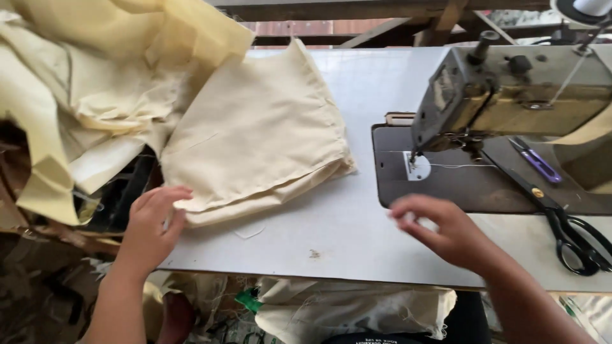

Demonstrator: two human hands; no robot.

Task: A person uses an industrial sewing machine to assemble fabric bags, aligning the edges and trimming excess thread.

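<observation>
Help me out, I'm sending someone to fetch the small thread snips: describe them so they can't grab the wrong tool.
Start at the sewing machine on the right of the table. On its dark bed, under the machine arm, lie the snips. They are short with a purple handle, unlike the long black-handled scissors lying beside them toward the table's near edge.

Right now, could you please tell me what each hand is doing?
Left hand: open, fingers resting on the edge of the folded cream fabric.
Right hand: blurred, over the white table; grip cannot be told.
</observation>
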